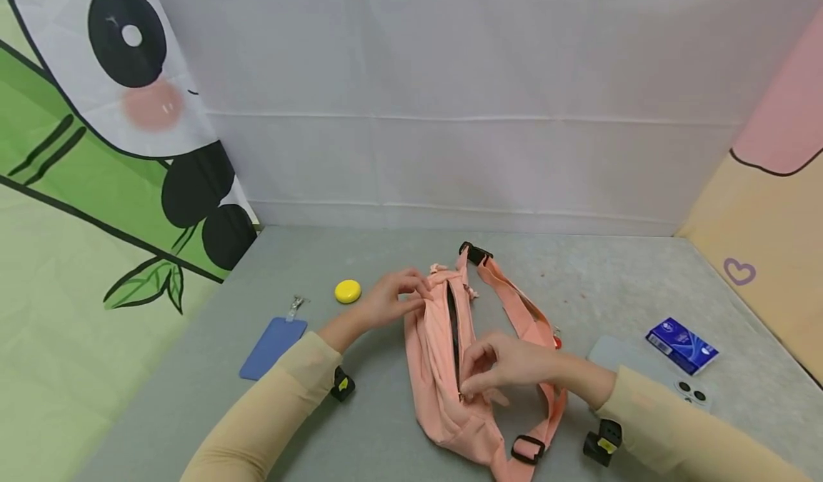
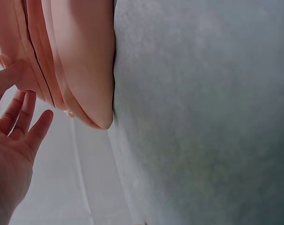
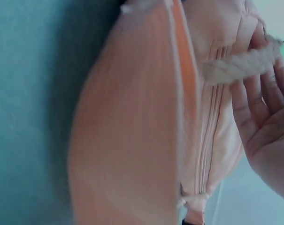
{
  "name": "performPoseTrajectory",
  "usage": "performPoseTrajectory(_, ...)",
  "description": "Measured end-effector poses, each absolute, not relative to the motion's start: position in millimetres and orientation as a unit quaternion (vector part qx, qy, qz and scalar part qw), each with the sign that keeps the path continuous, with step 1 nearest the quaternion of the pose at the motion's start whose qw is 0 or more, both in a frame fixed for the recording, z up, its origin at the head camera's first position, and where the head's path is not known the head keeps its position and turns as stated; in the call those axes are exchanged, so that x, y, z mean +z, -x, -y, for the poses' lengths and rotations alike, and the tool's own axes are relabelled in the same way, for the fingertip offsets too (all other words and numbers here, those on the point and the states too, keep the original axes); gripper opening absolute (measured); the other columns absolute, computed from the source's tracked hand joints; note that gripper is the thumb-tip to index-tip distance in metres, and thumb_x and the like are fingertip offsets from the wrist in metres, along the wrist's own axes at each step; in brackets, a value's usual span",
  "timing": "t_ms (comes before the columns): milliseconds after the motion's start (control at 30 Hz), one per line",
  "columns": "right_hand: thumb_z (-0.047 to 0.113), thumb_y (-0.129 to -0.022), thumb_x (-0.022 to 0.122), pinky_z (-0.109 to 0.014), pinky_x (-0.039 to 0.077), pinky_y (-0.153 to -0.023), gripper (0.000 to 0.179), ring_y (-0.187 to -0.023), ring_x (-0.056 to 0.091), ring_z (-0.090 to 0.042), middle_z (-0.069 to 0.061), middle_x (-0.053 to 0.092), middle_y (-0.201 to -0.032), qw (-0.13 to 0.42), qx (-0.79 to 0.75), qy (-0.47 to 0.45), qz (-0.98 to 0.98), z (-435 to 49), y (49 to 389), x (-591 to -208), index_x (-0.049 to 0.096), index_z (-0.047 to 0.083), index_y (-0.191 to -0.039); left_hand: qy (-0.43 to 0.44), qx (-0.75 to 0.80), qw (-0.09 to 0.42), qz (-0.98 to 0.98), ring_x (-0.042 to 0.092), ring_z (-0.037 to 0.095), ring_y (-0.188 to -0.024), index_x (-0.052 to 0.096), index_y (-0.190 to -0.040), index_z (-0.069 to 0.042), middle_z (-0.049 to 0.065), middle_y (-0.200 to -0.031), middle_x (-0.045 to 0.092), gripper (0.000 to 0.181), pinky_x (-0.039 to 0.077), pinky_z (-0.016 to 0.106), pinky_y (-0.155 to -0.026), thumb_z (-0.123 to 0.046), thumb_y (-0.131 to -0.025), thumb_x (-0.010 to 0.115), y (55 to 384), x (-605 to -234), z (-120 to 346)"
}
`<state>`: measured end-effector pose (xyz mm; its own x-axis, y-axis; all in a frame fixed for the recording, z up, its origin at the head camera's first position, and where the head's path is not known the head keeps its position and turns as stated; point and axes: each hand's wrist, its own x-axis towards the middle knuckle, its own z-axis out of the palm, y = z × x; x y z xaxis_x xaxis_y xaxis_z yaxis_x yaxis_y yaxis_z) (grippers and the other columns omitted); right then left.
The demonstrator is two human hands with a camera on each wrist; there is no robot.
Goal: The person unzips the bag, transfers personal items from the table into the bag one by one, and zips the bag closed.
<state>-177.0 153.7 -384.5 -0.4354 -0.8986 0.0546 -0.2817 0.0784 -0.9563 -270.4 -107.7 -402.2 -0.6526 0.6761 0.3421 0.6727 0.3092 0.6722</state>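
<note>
A peach-pink waist bag (image 1: 434,368) lies on the grey table, with a dark zipper slit running along its upper face. My left hand (image 1: 400,295) pinches the fabric near the bag's far end; in the left wrist view its thumb presses the cloth (image 2: 62,56) and the other fingers are spread below. Toward the near end of the slit, my right hand (image 1: 504,362) pinches the zipper pull. Blurred in the right wrist view, a braided cord pull (image 3: 242,65) reaches to the right fingers. The bag's strap (image 1: 514,300), with black buckles, loops along its right side.
Left of the bag lie a round yellow case (image 1: 348,291) and a blue card holder (image 1: 275,346) with a clip. To the right are a blue tissue pack (image 1: 681,345) and a pale phone (image 1: 620,357), partly covered by the right arm. A white cloth backdrop (image 1: 463,103) hangs behind the table.
</note>
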Motion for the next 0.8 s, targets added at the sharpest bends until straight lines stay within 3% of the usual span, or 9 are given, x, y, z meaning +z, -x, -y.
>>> performPoseTrajectory(133, 0.014, -0.095, 0.065, -0.036, 0.054, -0.065, 0.012, -0.072, 0.065, -0.026, -0.01, 0.069, -0.084, 0.219, -0.49, 0.413, -0.735, -159, 190, -379, 0.072, 0.003, -0.093, -0.418, 0.408, -0.005, -0.812, 0.058, 0.024, -0.103, 0.069, -0.09, -0.009, 0.008, -0.11, 0.061, 0.01, 0.049, 0.048, -0.088, 0.0, -0.091, 0.066, 271, -402, 109)
performPoseTrajectory(300, 0.016, -0.093, 0.068, -0.034, 0.052, -0.063, 0.01, -0.071, 0.063, -0.034, -0.004, 0.069, -0.081, 0.121, -0.465, 0.35, -0.804, -162, 211, -376, 0.074, 0.008, -0.091, -0.427, 0.409, -0.007, -0.806, 0.058, 0.024, -0.102, 0.069, -0.09, -0.009, 0.009, -0.11, 0.061, 0.01, 0.049, 0.05, -0.087, 0.001, -0.091, 0.066, 270, -401, 109)
performPoseTrajectory(500, 0.018, -0.091, 0.07, -0.044, 0.053, -0.062, 0.013, -0.071, 0.062, -0.038, -0.008, 0.069, -0.078, 0.088, -0.46, 0.295, -0.833, -158, 229, -383, 0.073, 0.005, -0.088, -0.425, 0.407, -0.011, -0.808, 0.058, 0.026, -0.104, 0.071, -0.092, -0.008, 0.01, -0.112, 0.061, 0.008, 0.049, 0.049, -0.089, -0.001, -0.091, 0.067, 270, -402, 109)
performPoseTrajectory(700, 0.032, -0.088, 0.074, -0.033, 0.046, -0.056, 0.019, -0.066, 0.058, -0.02, 0.003, 0.065, -0.071, 0.077, -0.418, 0.262, -0.867, -151, 234, -389, 0.072, 0.014, -0.079, -0.418, 0.418, -0.006, -0.806, 0.056, 0.033, -0.107, 0.071, -0.093, -0.003, 0.017, -0.113, 0.061, 0.008, 0.047, 0.053, -0.091, 0.003, -0.09, 0.067, 269, -401, 107)
performPoseTrajectory(800, 0.03, -0.087, 0.075, -0.03, 0.043, -0.054, 0.018, -0.061, 0.054, -0.012, 0.007, 0.063, -0.069, 0.067, -0.398, 0.265, -0.876, -148, 235, -391, 0.071, 0.016, -0.076, -0.416, 0.418, -0.005, -0.808, 0.056, 0.036, -0.108, 0.07, -0.093, 0.0, 0.021, -0.113, 0.06, 0.008, 0.046, 0.054, -0.091, 0.005, -0.089, 0.066, 268, -399, 107)
